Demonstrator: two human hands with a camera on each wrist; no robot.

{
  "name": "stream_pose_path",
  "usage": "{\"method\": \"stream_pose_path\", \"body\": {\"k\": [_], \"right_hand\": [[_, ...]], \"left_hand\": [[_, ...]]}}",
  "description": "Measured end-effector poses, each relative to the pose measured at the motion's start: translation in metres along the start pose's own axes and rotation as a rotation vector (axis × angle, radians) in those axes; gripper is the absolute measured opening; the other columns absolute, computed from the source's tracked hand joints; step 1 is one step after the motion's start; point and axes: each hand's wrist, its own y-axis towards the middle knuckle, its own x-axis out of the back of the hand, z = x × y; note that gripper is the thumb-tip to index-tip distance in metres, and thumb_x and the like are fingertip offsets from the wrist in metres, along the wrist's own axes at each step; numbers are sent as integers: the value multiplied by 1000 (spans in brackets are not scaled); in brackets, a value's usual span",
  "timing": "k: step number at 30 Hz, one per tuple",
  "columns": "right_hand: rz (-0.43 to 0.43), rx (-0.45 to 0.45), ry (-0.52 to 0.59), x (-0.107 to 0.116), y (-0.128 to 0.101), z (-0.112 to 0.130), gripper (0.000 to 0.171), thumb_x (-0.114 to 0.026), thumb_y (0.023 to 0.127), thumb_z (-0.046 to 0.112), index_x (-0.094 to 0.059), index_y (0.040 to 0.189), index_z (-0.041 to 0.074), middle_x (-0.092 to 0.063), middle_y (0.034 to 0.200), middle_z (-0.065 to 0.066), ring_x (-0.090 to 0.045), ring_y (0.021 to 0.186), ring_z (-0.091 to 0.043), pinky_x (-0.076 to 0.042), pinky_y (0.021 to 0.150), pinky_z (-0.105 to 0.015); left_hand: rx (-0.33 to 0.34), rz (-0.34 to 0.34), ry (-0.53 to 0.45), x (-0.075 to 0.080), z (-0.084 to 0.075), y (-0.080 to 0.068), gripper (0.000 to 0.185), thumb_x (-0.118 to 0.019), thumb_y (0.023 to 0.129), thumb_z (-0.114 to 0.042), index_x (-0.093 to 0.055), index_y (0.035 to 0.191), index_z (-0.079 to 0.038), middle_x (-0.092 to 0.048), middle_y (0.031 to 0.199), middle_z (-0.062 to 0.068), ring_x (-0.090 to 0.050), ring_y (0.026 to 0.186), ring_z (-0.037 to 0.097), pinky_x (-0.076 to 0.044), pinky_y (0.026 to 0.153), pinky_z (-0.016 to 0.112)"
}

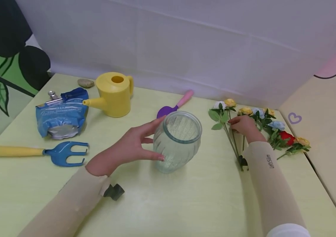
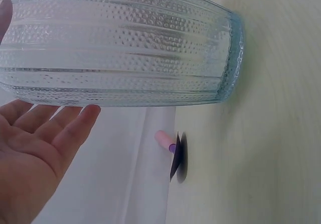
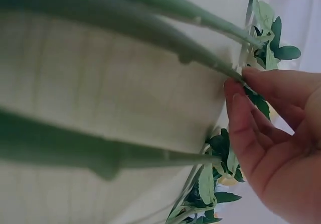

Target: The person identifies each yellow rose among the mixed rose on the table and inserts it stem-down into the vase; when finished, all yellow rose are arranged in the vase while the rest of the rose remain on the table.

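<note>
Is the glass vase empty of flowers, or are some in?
Empty of flowers: the head view shows no stems inside the glass vase; the flowers are outside it.

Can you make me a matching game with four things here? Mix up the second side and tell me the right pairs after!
Column one:
1. Glass jar
2. Watering can
3. Right hand
4. Garden fork

Column two:
A. Pinching a flower stem
B. Blue prongs and a yellow handle
C. Held by the left hand
D. Yellow, with a spout

Right pairs: 1-C, 2-D, 3-A, 4-B
</note>
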Motion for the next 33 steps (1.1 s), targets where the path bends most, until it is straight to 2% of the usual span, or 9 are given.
{"method": "stream_pose_path", "body": {"k": [5,10,16,18,21,25,28,31,33], "right_hand": [[25,-1,48,1,-2,0,37,-48,94,8,-49,129,-5,-48,128,-26,-54,106,-36,-48,87,-44],[46,5,196,8,-9,1,41,-45,97,10,-42,136,-3,-40,137,-24,-48,115,-36,-43,95,-43],[9,39,381,25,-27,15,49,-51,96,25,-41,138,3,-40,141,-16,-49,113,-22,-39,100,-37],[-2,64,455,31,-37,27,49,-53,95,27,-43,138,6,-43,138,-10,-52,109,-14,-40,99,-31],[-29,132,686,40,-52,51,38,-58,92,18,-55,127,7,-53,126,-4,-57,97,-8,-46,89,-21],[-33,280,1038,50,-69,91,23,-64,85,2,-68,107,4,-61,108,-6,-62,85,-14,-51,75,-18],[-11,379,1233,56,-79,123,24,-66,80,-7,-68,103,-1,-62,104,-12,-63,81,-19,-53,72,-21],[-18,465,1322,59,-88,154,28,-67,78,-11,-66,105,-5,-61,103,-16,-62,77,-22,-54,69,-23],[-40,528,1322,57,-94,173,28,-66,77,-12,-65,105,-6,-60,103,-17,-62,73,-23,-54,66,-23]], "left_hand": [[-7,-5,2,-1,-1,0,102,-86,64,-16,-27,146,-27,-37,144,-3,-39,128,18,-49,89,34],[-4,-6,-2,-1,-3,1,100,-86,63,-15,-29,146,-25,-40,143,-2,-41,127,18,-49,88,33],[-5,-10,2,0,-2,1,99,-86,63,-16,-31,145,-22,-42,141,-1,-42,126,18,-49,88,33],[-2,-10,4,0,-2,1,99,-86,63,-16,-31,145,-22,-43,141,-2,-42,126,18,-49,88,33],[-3,-10,2,0,-2,2,99,-86,63,-16,-31,145,-22,-43,141,-1,-42,126,18,-50,88,33],[-8,-13,-5,0,-1,1,99,-86,63,-15,-31,145,-22,-42,141,-1,-42,126,18,-50,87,32],[-10,-12,-12,0,-1,1,99,-86,63,-14,-31,145,-21,-42,141,0,-42,126,18,-50,87,31],[-15,-9,-20,0,-1,1,99,-86,63,-13,-31,145,-20,-42,141,0,-42,126,18,-50,87,31],[-18,-7,-24,0,-1,1,98,-86,63,-13,-31,145,-21,-42,141,-1,-42,126,18,-50,87,31]]}}
